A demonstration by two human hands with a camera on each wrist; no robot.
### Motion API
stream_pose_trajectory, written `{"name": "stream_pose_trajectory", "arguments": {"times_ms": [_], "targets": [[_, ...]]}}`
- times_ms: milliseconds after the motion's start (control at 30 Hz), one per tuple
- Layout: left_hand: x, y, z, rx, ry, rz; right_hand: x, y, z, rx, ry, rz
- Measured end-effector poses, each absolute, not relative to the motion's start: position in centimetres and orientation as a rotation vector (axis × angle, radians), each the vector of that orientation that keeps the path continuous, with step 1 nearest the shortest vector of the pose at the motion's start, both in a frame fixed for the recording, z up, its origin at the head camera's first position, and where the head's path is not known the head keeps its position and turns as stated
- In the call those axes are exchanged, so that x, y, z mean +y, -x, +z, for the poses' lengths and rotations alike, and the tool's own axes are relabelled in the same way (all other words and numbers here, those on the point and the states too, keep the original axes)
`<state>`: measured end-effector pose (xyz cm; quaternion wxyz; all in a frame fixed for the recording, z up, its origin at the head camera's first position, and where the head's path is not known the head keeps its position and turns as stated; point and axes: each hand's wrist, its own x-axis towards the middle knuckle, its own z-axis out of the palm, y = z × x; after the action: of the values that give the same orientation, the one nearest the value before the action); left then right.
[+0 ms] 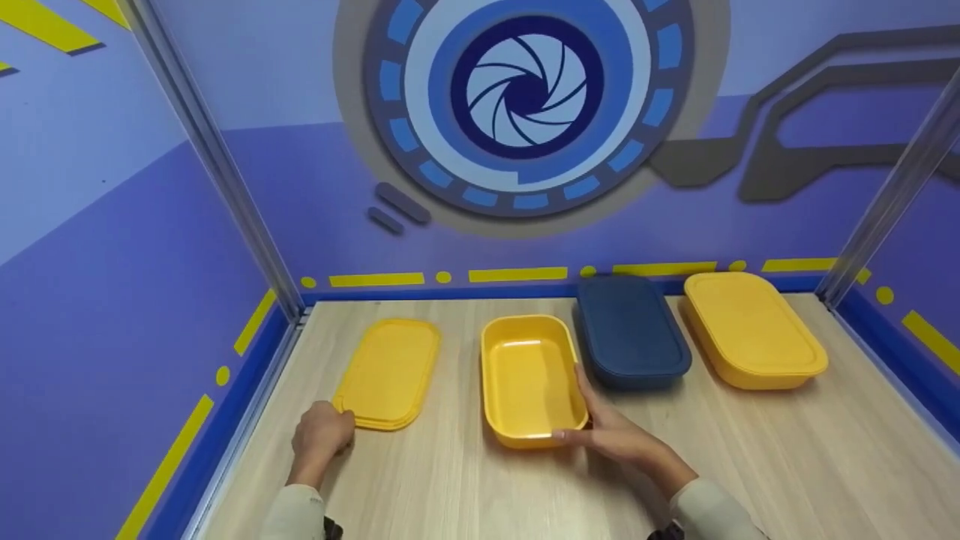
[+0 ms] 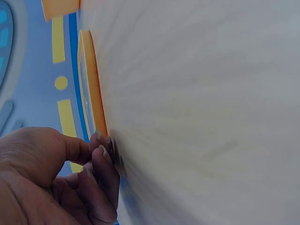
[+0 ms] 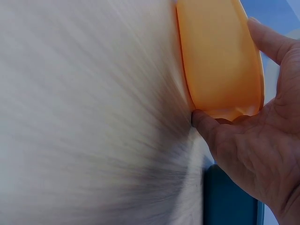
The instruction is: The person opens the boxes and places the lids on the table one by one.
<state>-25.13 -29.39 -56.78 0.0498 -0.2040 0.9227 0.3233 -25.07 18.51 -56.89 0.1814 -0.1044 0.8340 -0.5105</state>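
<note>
A flat yellow lid [image 1: 390, 371] lies on the left part of the table. My left hand [image 1: 322, 433] pinches its near left corner between thumb and curled fingers; the left wrist view shows the lid [image 2: 91, 84] edge-on at the fingertips. To the right of the lid stands a yellow food container [image 1: 529, 375], lidless, with nothing inside. My right hand [image 1: 626, 435] holds its near right corner, thumb at the near rim and fingers along the right side. In the right wrist view the container [image 3: 220, 56] sits between spread thumb and fingers; some fingers are hidden.
A dark blue lidded container [image 1: 634, 330] stands just right of the open one. Beyond it is a yellow lidded container [image 1: 757, 326]. A printed back wall [image 1: 525, 247] and metal corner posts [image 1: 217, 150] bound the wooden table [image 1: 465, 495].
</note>
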Motion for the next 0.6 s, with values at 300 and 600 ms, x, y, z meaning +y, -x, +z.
{"name": "stream_pose_trajectory", "arguments": {"times_ms": [300, 600], "targets": [[-32.7, 26.8, -56.7, 2.807, 0.723, 0.981, 18.2, 25.3, -57.2, 2.359, 0.293, -1.438], [-35.5, 28.6, -56.8, 2.852, 0.753, 0.984, 18.3, 25.2, -57.1, 2.363, 0.321, -1.462]]}}
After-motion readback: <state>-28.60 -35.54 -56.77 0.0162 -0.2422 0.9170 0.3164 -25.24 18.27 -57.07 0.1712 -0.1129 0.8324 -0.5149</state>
